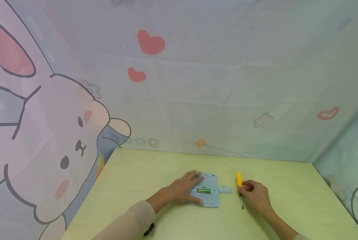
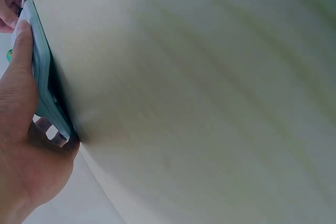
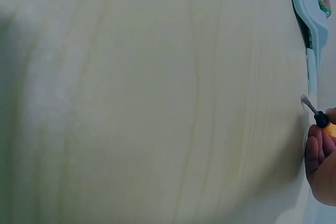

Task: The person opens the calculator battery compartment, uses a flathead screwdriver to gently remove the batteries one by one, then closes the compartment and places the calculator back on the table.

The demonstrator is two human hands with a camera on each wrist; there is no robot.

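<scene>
On the table [image 1: 122,186], the wide-gripping left hand [image 1: 183,189] could tilt the device [image 1: 211,200], spilling its battery [image 1: 203,191], the right hand [image 1: 257,196] pinching a screwdriver [image 1: 238,179].

Low on the cloth [image 1: 196,100], beside the rabbit [image 1: 53,140], a faint grey word [image 1: 141,143] stands in rounded letters: two o's side by side can be made out, but the letters around them are too blurred to read for certain. Any print on the green battery [image 1: 203,191] in the blue device [image 1: 210,200] is too small to read.
</scene>
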